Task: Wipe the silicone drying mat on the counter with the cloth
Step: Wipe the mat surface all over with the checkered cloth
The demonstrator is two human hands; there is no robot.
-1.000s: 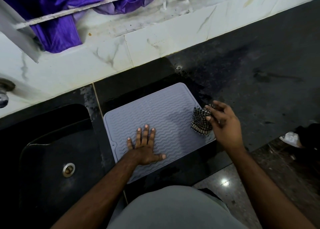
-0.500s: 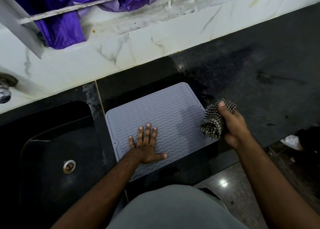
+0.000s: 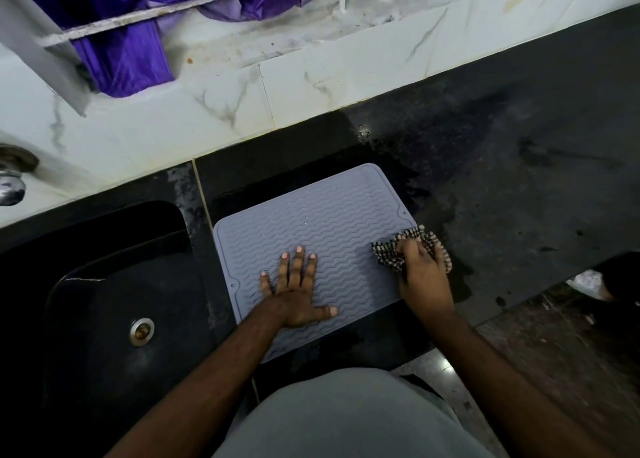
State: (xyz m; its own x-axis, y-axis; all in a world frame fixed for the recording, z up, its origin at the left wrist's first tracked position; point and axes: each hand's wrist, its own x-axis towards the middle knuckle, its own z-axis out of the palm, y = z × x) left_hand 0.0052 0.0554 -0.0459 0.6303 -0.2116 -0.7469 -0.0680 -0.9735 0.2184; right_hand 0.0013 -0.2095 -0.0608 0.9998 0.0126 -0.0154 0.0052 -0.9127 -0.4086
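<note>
The mat (image 3: 322,235) lies flat near the front edge of the worktop (image 3: 519,180), just right of the sink (image 3: 114,301). It is pinned by the left hand (image 3: 294,294), whose grip is wide, fingers straight and spread, palm down near the mat's front edge. The cloth (image 3: 391,255), checked and bunched, is held in the right hand (image 3: 420,272), fingers curled round it, and is pressed at the mat's right edge. Wet patches are seen on the worktop behind and right of the mat. The wipe is judged barely begun: the middle, left and back of the mat are left to be covered.
</note>
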